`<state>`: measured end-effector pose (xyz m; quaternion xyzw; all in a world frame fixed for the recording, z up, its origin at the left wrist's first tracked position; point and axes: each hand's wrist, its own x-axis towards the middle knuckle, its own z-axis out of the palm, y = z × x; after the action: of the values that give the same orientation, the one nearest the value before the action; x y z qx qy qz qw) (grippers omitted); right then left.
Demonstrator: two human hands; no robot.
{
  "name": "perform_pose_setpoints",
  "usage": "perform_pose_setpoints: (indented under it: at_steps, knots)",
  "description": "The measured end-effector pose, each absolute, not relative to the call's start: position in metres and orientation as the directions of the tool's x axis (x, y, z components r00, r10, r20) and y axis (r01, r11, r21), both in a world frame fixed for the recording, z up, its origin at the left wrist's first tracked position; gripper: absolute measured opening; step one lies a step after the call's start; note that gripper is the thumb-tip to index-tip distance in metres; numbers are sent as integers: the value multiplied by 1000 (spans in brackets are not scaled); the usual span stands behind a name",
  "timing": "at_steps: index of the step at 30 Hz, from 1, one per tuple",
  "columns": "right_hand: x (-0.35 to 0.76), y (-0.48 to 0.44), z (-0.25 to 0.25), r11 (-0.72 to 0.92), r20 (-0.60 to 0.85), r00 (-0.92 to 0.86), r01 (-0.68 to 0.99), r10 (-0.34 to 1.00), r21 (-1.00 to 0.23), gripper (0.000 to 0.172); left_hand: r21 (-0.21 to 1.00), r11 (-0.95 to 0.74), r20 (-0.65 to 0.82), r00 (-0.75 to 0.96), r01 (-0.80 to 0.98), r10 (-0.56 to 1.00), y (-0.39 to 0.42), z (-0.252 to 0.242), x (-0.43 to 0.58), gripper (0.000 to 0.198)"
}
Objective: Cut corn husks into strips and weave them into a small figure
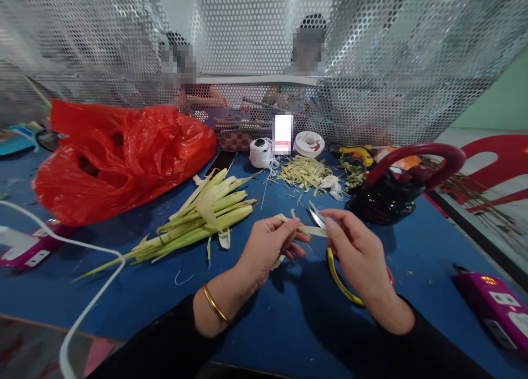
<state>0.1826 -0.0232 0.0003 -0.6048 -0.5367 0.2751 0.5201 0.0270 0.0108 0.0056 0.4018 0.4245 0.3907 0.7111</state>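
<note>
A thin pale leaf strip stretches between my two hands above the blue table. My left hand pinches one end between thumb and forefinger, its other fingers loosely curled. The thumb and forefinger of my right hand grip the other end. Scissors with yellow and red handles pass beneath my right hand, their blades just beyond the strip. Whether my palm holds them is hidden. Left of my hands lies a bundle of pale green leafy stalks.
Behind my hands are a heap of cut pieces, a white string ball and a ribbon spool. A red plastic bag fills the left back. A dark red-handled object stands right. A white cable crosses the left. A perforated screen stands behind.
</note>
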Motion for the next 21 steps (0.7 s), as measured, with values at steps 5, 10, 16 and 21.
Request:
perform_pose_setpoints:
  at_steps: [5,10,16,21]
  knots:
    - [192,-18,5,304,562,275,618,780,-725,19,873,454,-331,466,-179,820,9,6,25,57]
    - [193,-19,0,465,597,-60,690,800,-554,19,912,410,-338,548,-9,765,2,5,31,34]
    - [181,-19,-3,347,288,-193,545,938,-764,29,939,280,-343,579,199,740,-3,1,35,16]
    - [177,-27,-1,348,362,-44,404,931,-846,12,916,368,-392,562,162,728,-2,1,35,17]
